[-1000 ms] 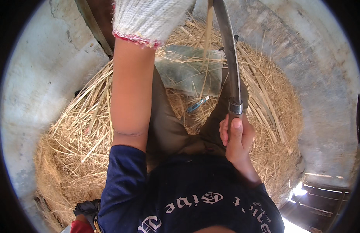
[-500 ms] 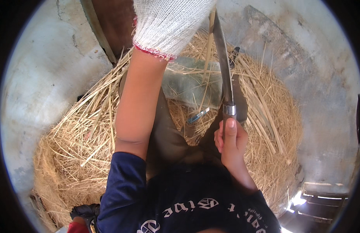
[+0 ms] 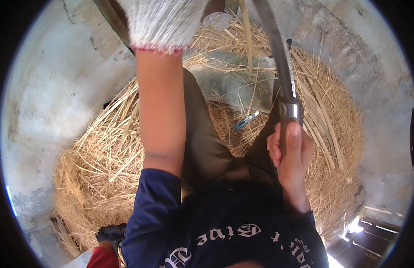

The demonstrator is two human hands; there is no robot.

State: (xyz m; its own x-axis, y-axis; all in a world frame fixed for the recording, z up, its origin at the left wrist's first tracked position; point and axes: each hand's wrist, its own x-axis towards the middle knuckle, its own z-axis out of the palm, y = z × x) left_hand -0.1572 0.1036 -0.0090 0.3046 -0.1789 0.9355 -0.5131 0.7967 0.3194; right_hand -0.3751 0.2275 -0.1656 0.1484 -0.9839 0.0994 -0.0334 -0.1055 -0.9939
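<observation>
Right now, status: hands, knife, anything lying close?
Right hand gripping curved knife. Left hand gloved, fingers out of frame. Pale strip left of knife. Blue cutter on straw between the legs.

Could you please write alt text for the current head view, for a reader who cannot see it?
A person's right hand grips a long curved knife by its handle, while the gloved left hand is cut off by the upper edge. Between the legs, what looks like a blue cutter lies on straw near a greenish sheet.
</observation>
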